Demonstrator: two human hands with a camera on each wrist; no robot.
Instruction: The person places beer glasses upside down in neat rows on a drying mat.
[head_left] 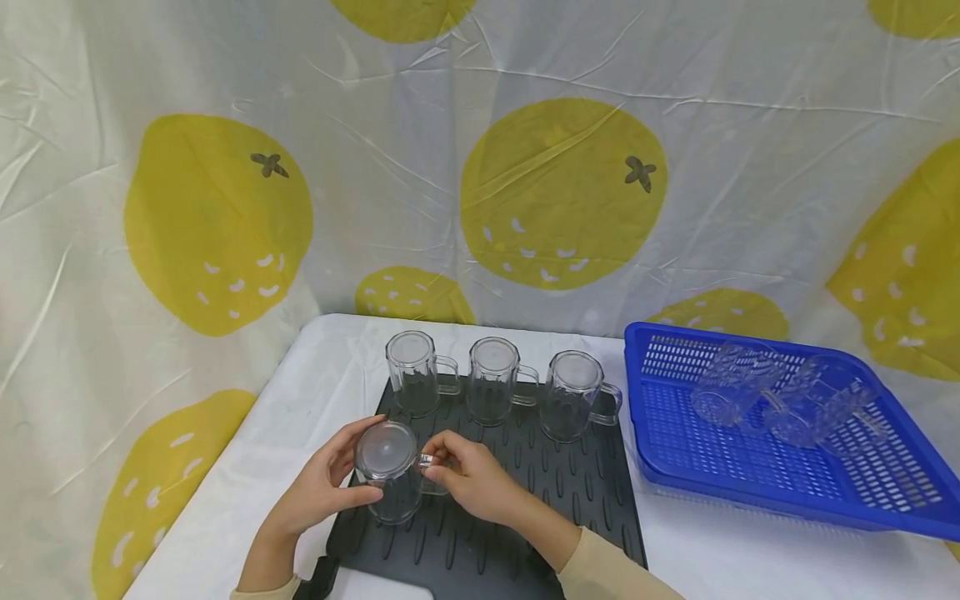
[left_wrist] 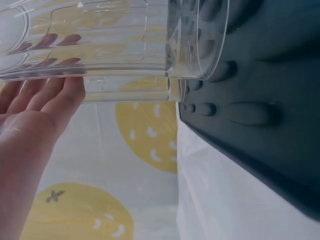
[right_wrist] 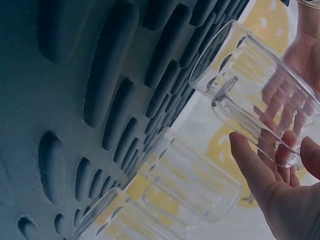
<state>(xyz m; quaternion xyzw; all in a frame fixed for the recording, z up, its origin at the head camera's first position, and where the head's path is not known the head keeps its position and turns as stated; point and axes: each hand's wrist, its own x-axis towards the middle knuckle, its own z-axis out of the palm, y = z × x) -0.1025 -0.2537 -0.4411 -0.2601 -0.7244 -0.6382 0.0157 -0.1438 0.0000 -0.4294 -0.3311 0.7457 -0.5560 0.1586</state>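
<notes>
A lemon-print curtain (head_left: 375,183) hangs behind a white-covered table (head_left: 750,567), where a blue basket (head_left: 750,498) with 2 glass mugs (head_left: 727,387) lying inside sits right of a ridged black mat (head_left: 592,508). Along the mat's back stand 3 upside-down mugs (head_left: 491,383); at its left, the left hand (head_left: 326,483) holds a 4th inverted mug (head_left: 386,454) round its body while the right hand (head_left: 476,479) pinches its handle.

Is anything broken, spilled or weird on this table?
Nothing looks broken or spilled. One oddity: two glass mugs in the blue basket seem tipped over, while three mugs on the black mat stand upside down.
</notes>
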